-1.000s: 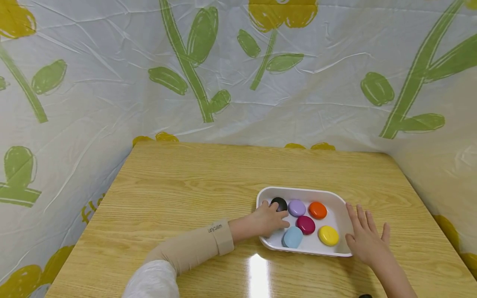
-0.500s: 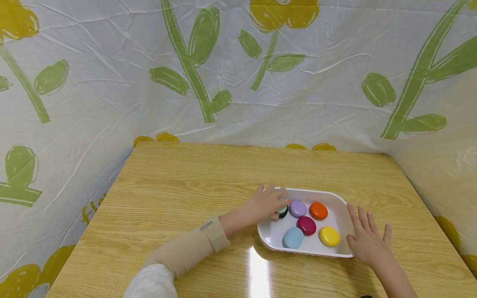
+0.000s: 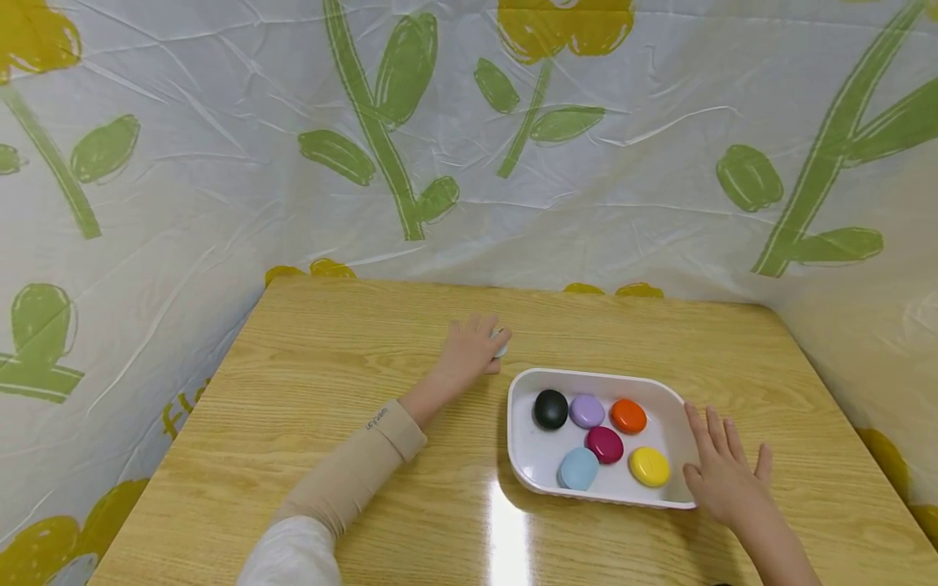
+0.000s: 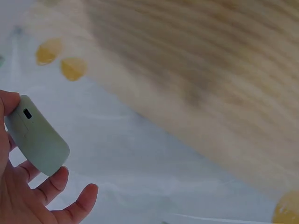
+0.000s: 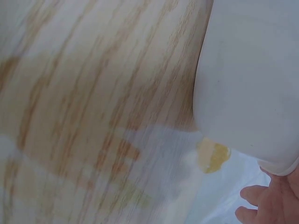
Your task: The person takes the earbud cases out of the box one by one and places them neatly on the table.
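In the head view my left hand [image 3: 466, 354] is over the table, up and left of a white tray [image 3: 529, 456]. It grips a pale green, pebble-shaped gadget [image 4: 39, 137]; the left wrist view shows a small charging port in its side, with thumb and fingers around it. Fingers spread, my right hand [image 3: 728, 476] touches the tray's right end. In the right wrist view, part of that hand [image 5: 273, 198] shows at the rim. Inside the tray lie several rounded, glossy pieces: black [image 3: 551, 409], lilac [image 3: 587, 411], orange [image 3: 628, 416], crimson [image 3: 604, 445], light blue [image 3: 578, 469] and yellow [image 3: 649, 466].
The wooden table [image 3: 352, 350] extends left of and behind the tray. A flower-printed sheet [image 3: 242, 163] hangs along its back and sides. At the bottom edge, a sliver of something dark [image 3: 721, 583] shows near the right forearm.
My left hand has left the tray with the pale green gadget, moving up and left, and uncovered the black piece. My right hand stays at the tray's right end.
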Demonstrator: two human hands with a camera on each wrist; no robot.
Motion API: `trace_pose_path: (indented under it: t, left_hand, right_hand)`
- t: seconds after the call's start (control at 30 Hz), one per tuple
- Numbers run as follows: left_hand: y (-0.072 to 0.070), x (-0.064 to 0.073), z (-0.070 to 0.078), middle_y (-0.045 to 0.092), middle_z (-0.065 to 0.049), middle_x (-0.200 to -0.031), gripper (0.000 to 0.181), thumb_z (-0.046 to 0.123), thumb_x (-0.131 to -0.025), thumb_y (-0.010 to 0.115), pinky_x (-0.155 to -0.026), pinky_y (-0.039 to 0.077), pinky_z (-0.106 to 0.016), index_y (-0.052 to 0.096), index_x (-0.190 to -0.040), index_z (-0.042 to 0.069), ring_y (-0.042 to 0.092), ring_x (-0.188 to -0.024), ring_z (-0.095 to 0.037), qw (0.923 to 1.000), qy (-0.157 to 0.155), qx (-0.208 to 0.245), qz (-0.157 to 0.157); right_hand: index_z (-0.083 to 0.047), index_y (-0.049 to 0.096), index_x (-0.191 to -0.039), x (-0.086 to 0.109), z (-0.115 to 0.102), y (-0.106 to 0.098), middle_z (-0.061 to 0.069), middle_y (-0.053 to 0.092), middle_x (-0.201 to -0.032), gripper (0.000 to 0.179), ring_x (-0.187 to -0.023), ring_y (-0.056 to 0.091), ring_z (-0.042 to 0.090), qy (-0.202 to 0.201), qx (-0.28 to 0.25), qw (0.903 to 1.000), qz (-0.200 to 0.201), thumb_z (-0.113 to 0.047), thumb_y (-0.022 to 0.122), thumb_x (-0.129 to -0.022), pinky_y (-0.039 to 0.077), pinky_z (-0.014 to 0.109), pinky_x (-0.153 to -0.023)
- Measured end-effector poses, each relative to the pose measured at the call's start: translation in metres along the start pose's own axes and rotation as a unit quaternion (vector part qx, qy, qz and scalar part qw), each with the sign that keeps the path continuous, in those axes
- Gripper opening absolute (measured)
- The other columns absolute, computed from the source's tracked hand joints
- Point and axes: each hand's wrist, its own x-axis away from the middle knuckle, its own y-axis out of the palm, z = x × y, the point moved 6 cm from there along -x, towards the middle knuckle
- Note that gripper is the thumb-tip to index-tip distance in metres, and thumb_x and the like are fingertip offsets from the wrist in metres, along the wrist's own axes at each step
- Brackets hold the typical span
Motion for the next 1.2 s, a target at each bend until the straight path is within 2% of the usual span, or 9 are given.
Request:
trace_pose_path:
  t: [0.23,0.6,0.73,0.97,1.2]
  left_hand:
    - [0.028,0.008,-0.018,0.042,-0.003,-0.127,0.044,0.046,-0.088,0.052,-0.081,0.047,-0.043,0.045,-0.124,0.022,0.045,-0.109,-0.024,0.9975,-0.013,-0.025,-0.065]
    - [0.050,0.015,-0.020,0.042,-0.003,-0.120,0.043,0.048,-0.091,0.046,-0.081,0.046,-0.041,0.041,-0.123,0.018,0.045,-0.102,-0.021,0.9898,-0.002,-0.050,-0.133]
    - [0.053,0.016,-0.020,0.042,-0.004,-0.119,0.043,0.046,-0.091,0.048,-0.079,0.047,-0.041,0.043,-0.122,0.017,0.045,-0.101,-0.022,0.9896,-0.007,-0.031,-0.140]
    - [0.059,0.015,-0.021,0.041,-0.005,-0.122,0.043,0.045,-0.091,0.048,-0.085,0.045,-0.045,0.041,-0.124,0.017,0.044,-0.109,-0.025,0.9880,-0.008,0.002,-0.154]
    - [0.060,0.016,-0.023,0.042,-0.005,-0.120,0.042,0.043,-0.092,0.048,-0.086,0.044,-0.043,0.042,-0.125,0.018,0.045,-0.107,-0.024,0.9892,-0.009,0.009,-0.146]
  right_hand:
    - [-0.019,-0.012,-0.146,0.000,0.001,0.000,0.026,-0.008,-0.148,0.078,-0.132,-0.010,0.048,0.000,0.007,1.0000,0.002,-0.014,0.041,-0.089,-0.024,0.065,-0.089]
    - [-0.020,-0.013,-0.146,0.001,0.001,0.001,0.025,-0.009,-0.148,0.079,-0.132,-0.011,0.047,0.003,0.009,0.9999,0.003,-0.015,0.041,-0.089,-0.023,0.066,-0.089]
    - [-0.020,-0.012,-0.146,0.000,0.001,0.001,0.025,-0.008,-0.148,0.078,-0.132,-0.011,0.046,0.001,0.008,1.0000,0.006,-0.015,0.041,-0.089,-0.023,0.066,-0.089]
    - [-0.020,-0.013,-0.146,0.000,0.001,0.001,0.025,-0.009,-0.148,0.078,-0.132,-0.011,0.047,0.001,0.008,1.0000,0.006,-0.015,0.040,-0.089,-0.023,0.066,-0.089]
    - [-0.020,-0.012,-0.146,0.000,0.001,0.001,0.025,-0.010,-0.148,0.077,-0.132,-0.013,0.046,0.001,0.004,1.0000,0.005,-0.015,0.040,-0.089,-0.026,0.064,-0.089]
